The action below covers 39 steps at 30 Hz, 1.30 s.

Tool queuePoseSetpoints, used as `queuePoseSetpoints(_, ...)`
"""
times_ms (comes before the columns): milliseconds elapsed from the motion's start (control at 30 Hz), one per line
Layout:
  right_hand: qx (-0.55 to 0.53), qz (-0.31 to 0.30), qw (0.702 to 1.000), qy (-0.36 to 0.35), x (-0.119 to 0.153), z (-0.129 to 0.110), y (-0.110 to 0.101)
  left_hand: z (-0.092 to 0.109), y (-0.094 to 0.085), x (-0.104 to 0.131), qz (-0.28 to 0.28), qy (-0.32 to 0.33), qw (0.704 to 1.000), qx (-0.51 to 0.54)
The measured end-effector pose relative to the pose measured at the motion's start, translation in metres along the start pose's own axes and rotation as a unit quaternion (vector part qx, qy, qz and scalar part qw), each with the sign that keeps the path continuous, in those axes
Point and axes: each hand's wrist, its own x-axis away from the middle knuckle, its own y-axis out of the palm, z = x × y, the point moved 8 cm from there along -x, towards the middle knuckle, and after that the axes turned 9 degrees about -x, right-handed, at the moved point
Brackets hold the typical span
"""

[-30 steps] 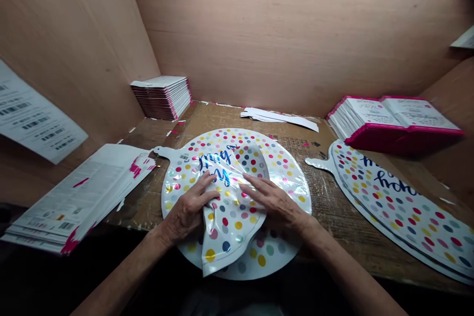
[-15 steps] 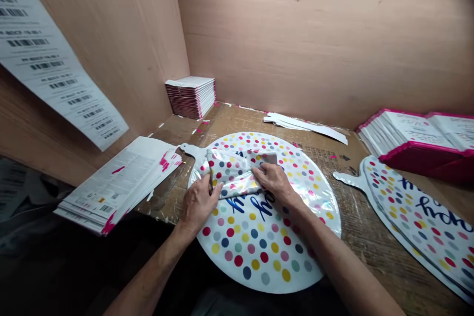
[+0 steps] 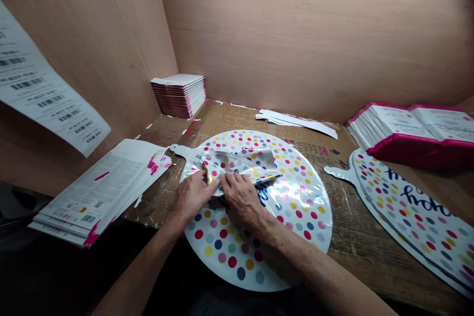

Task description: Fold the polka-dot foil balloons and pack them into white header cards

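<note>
A partly folded foil balloon, silvery with coloured dots, lies on top of a flat round dotted foil balloon with blue lettering. My left hand grips the folded balloon's lower left edge, thumb pointing toward the other hand. Close beside it, my right hand bends its fingers over the near edge of the fold, pressing it down. The fold's right end sticks up loosely. My hands cover part of the lettering, and the round balloon's tail points to the left.
Printed cardboard sleeves overhang the table's left edge. A stack of folded cards stands in the back corner. White paper strips lie behind. At right are pink-edged packs and more flat balloons. A barcode sheet hangs left.
My right hand has moved left and nearer, from the fold's right part to beside my left hand. The folded balloon's near edge is now turned over, and the view has shifted slightly right.
</note>
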Motion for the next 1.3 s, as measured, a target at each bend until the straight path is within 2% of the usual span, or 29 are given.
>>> queuePoseSetpoints(67, -0.021, 0.017, 0.997, -0.067, 0.018, 0.005, -0.007, 0.012, -0.019, 0.008, 0.070, 0.080, 0.994, -0.011)
queuePoseSetpoints(133, -0.049, 0.010, 0.988, -0.144, 0.044, 0.010, -0.016, 0.038, -0.036, 0.018, 0.131, 0.246, 0.960, 0.003)
queuePoseSetpoints(167, -0.064, -0.006, 0.983, -0.175, 0.056, 0.012, -0.020, 0.053, -0.037, 0.024, 0.127, 0.340, 0.932, 0.011)
queuePoseSetpoints(233, -0.091, -0.050, 0.972, -0.210, 0.078, 0.016, -0.026, 0.075, -0.022, 0.032, 0.038, 0.486, 0.873, 0.004)
queuePoseSetpoints(300, -0.121, -0.084, 0.965, -0.216, 0.094, 0.021, -0.030, 0.087, 0.003, 0.030, -0.078, 0.536, 0.840, -0.027)
queuePoseSetpoints(367, -0.149, -0.096, 0.964, -0.200, 0.106, 0.028, -0.032, 0.093, 0.024, 0.024, -0.158, 0.526, 0.834, -0.055)
queuePoseSetpoints(467, -0.174, -0.074, 0.972, -0.138, 0.121, 0.044, -0.031, 0.099, 0.040, 0.017, -0.203, 0.498, 0.840, -0.076)
queuePoseSetpoints(600, -0.214, -0.029, 0.973, -0.078, 0.137, 0.059, -0.032, 0.100, 0.041, 0.013, -0.213, 0.495, 0.840, -0.063)
queuePoseSetpoints(700, -0.261, 0.015, 0.964, -0.047, 0.136, 0.069, -0.039, 0.095, 0.035, 0.004, -0.216, 0.466, 0.858, -0.030)
queuePoseSetpoints(767, -0.287, 0.055, 0.956, 0.031, 0.126, 0.088, -0.041, 0.095, 0.035, -0.001, -0.222, 0.442, 0.869, -0.005)
queuePoseSetpoints(833, -0.272, 0.083, 0.942, 0.175, 0.111, 0.121, -0.038, 0.097, 0.038, -0.009, -0.196, 0.386, 0.901, 0.006)
queuePoseSetpoints(900, -0.204, 0.059, 0.921, 0.327, 0.096, 0.154, -0.030, 0.097, 0.043, -0.019, -0.118, 0.274, 0.954, -0.037)
queuePoseSetpoints(933, -0.165, 0.028, 0.911, 0.378, 0.087, 0.167, -0.026, 0.096, 0.044, -0.021, -0.069, 0.213, 0.971, -0.079)
queuePoseSetpoints(1000, -0.110, -0.030, 0.898, 0.425, 0.068, 0.183, -0.021, 0.101, 0.047, -0.018, 0.015, 0.137, 0.976, -0.169)
queuePoseSetpoints(1067, -0.089, -0.057, 0.894, 0.436, 0.051, 0.190, -0.021, 0.111, 0.052, -0.011, 0.066, 0.128, 0.965, -0.218)
queuePoseSetpoints(1133, -0.059, -0.047, 0.907, 0.415, 0.035, 0.189, -0.028, 0.117, 0.055, -0.006, 0.089, 0.148, 0.957, -0.232)
queuePoseSetpoints(1233, -0.017, -0.034, 0.953, 0.300, 0.007, 0.171, -0.035, 0.113, 0.054, -0.006, 0.095, 0.170, 0.953, -0.234)
queuePoseSetpoints(1300, -0.035, -0.050, 0.970, 0.235, -0.003, 0.158, -0.030, 0.106, 0.048, -0.009, 0.095, 0.176, 0.956, -0.215)
